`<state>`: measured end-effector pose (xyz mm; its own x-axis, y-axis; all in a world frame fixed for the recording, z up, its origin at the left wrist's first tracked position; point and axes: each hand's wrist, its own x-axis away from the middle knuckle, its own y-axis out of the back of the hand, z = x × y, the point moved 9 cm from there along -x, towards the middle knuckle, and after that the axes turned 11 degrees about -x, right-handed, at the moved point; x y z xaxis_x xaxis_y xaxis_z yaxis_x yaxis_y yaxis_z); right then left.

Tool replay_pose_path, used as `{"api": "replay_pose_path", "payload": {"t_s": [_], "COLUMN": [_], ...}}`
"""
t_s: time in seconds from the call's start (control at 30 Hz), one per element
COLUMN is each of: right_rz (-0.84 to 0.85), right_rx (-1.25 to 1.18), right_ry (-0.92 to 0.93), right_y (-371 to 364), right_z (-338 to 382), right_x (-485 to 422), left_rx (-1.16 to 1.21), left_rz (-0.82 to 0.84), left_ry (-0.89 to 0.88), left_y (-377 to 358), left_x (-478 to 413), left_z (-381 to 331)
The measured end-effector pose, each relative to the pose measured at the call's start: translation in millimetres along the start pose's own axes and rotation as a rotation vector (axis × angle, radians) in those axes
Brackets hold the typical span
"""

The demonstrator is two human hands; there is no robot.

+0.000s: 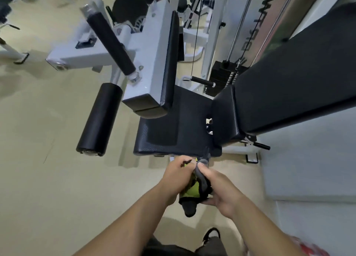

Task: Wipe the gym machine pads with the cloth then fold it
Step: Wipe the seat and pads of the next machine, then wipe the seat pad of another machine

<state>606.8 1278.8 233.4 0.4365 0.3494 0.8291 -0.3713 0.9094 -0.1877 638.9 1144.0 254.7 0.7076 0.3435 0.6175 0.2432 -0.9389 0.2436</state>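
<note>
Both your left hand and right hand grip the bunched grey-and-green cloth in mid-air just short of the seat pad, seemingly to gather its edges for folding.

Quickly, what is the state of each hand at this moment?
The left hand grips the grey and yellow cloth, fingers curled round it.
The right hand grips the same cloth from the other side.
</note>
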Motion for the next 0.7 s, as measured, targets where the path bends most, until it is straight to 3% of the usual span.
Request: {"api": "replay_pose_path", "payload": {"t_s": [0.13,0.23,0.47,0.57,0.7], "right_rz": [-0.114,-0.171,-0.173,-0.211,-0.164], "right_rx": [-0.099,-0.238,-0.392,-0.348,-0.298], "right_ry": [0.065,0.054,0.062,0.074,0.05], "right_y": [-75.3,-138.3,-242.3,-246.2,-250.7], "right_z": [-9.3,-22.0,-32.1,-14.9,0.5], "right_x": [-20.0,-41.7,-45.2,-45.8,-58.9], "left_rx": [0.025,-0.091,-0.336,-0.483,-0.427], "left_rz": [-0.018,0.039,0.37,0.328,0.253], "left_ry": [-0.053,-0.132,-0.174,-0.23,-0.201], "left_y": [88.6,151.1,224.3,235.4,248.5], "left_x": [4.8,6.4,-0.9,-21.1,-47.7], "left_z": [22.4,36.4,59.7,43.8,40.2]}}
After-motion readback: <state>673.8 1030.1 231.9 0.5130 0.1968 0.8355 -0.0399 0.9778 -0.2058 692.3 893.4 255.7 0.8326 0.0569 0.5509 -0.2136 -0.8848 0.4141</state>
